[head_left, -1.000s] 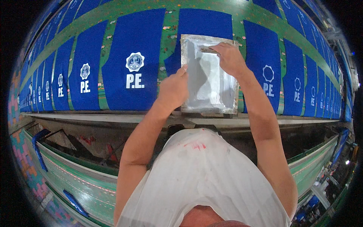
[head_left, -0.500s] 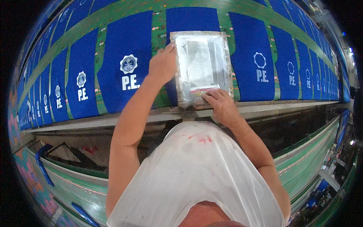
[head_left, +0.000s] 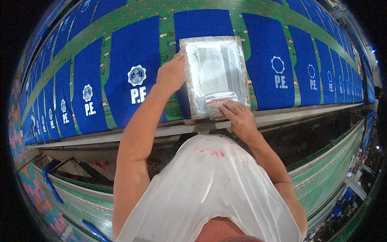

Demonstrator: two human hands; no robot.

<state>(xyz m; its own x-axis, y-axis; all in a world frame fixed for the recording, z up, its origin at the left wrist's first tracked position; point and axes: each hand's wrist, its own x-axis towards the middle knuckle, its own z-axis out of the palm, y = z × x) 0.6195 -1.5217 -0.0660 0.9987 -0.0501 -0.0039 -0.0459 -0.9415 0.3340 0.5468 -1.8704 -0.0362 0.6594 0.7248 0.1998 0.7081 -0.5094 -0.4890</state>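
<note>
A silk-screen frame (head_left: 244, 72) with white ink round its mesh lies over a blue fabric panel (head_left: 203, 24) in front of me. My left hand (head_left: 172, 74) grips the frame's left edge near its upper corner, fingers closed on it. In my right hand (head_left: 238, 115) is a squeegee (head_left: 219, 101), a short flat bar with a reddish strip, at the near end of the mesh. The fingers wrap over its top, and white ink lies along its far side. Most of the panel under the frame is hidden.
Blue panels lie in a row along the green table (head_left: 167, 44). The left panel (head_left: 131, 52) bears a filled white emblem and lettering; the right panel (head_left: 268, 44) has only an outlined emblem with lettering. A pale rail (head_left: 282, 115) edges the table. Another green table (head_left: 80, 197) stands behind me.
The squeegee and my right hand have shifted slightly toward me at the near end of the screen. My left hand stays on the frame's left edge. The whole view has tilted slightly.
</note>
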